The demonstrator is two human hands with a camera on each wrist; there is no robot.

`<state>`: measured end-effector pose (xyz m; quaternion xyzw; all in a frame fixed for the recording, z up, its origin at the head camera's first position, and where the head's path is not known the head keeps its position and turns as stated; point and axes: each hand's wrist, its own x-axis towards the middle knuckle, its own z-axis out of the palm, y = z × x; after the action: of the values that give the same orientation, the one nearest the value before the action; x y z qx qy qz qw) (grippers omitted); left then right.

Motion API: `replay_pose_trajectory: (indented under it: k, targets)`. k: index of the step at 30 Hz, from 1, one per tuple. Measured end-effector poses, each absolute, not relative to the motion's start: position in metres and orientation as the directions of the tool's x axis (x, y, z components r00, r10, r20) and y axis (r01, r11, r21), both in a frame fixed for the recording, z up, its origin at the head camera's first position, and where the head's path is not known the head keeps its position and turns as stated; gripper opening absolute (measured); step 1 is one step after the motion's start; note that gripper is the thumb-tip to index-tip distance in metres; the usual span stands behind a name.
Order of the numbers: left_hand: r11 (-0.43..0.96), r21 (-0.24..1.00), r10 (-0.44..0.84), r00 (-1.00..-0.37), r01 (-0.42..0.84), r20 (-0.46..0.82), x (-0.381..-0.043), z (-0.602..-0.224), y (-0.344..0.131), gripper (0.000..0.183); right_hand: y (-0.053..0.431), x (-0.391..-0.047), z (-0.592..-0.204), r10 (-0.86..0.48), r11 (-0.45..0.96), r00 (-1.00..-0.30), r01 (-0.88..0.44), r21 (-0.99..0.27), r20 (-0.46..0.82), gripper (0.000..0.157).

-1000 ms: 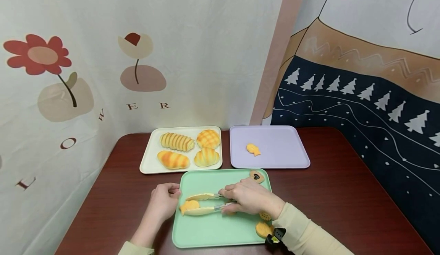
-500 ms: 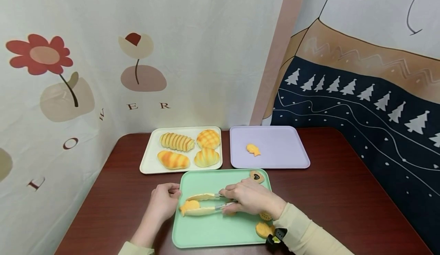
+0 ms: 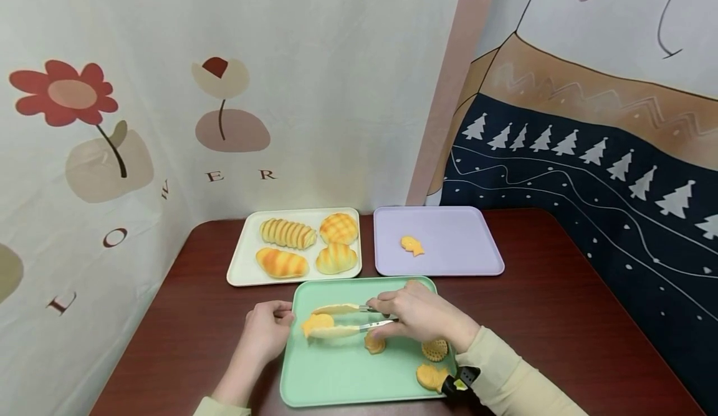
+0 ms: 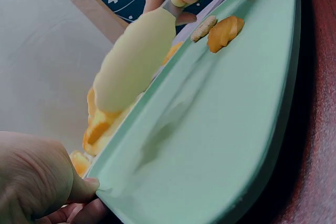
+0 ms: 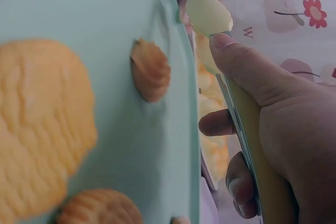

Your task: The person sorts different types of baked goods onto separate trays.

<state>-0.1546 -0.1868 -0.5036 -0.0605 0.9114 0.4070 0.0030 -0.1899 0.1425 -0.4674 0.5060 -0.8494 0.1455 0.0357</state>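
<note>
My right hand [image 3: 423,316] grips a pair of tongs [image 3: 336,332] with pale yellow scalloped ends. Between those ends is a fish-shaped cookie [image 3: 318,324], raised over the left part of the green tray [image 3: 336,378]; the tongs cast a shadow on the tray in the left wrist view. My left hand [image 3: 265,332] pinches the tray's left rim, its thumb [image 4: 86,184] on top. Under the tongs' handle lies a small swirled cookie [image 3: 374,343]. A round cookie [image 3: 434,350] and another fish-shaped cookie [image 3: 430,377] sit at the tray's right side.
Behind the green tray, a white tray [image 3: 238,274] bears several breads, among them a ridged roll [image 3: 287,233]. A lavender tray [image 3: 460,241] beside it carries one fish-shaped cookie [image 3: 412,245]. The dark red table [image 3: 538,316] extends right. A printed curtain [image 3: 336,91] hangs behind.
My right hand has raised the tongs and the fish-shaped cookie off the tray and shifted slightly right, uncovering the swirled cookie. The left hand stays at the rim.
</note>
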Motion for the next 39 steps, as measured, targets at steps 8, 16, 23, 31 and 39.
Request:
replay_pose_trajectory:
  k: [8, 16, 23, 31, 39]
  targets:
    - [0.658, 0.744, -0.108, -0.992, -0.115, -0.058, -0.157, -0.506, -0.187, 0.020, 0.159, -0.192, -0.455, -0.808, 0.508, -0.561, -0.818, -0.269, 0.180, 0.048]
    - [0.656, 0.741, -0.117, -0.990, -0.139, -0.082, -0.158, -0.507, -0.188, 0.021, 0.174, -0.196, -0.447, -0.777, 0.531, -0.597, -0.792, -0.302, 0.200, 0.043]
    - [0.655, 0.741, -0.113, -0.989, -0.145, -0.093, -0.158, -0.507, -0.188, 0.021, 0.190, -0.199, -0.443, -0.749, 0.568, -0.626, -0.775, -0.276, 0.216, 0.048]
    - [0.657, 0.743, -0.111, -0.991, -0.130, -0.075, -0.157, -0.506, -0.188, 0.020, 0.205, -0.203, -0.441, -0.711, 0.605, -0.676, -0.729, -0.320, 0.193, 0.058]
    - [0.660, 0.739, -0.110, -0.991, -0.132, -0.079, -0.158, -0.507, -0.188, 0.020, 0.219, -0.210, -0.440, -0.664, 0.656, -0.727, -0.678, -0.330, 0.175, 0.056]
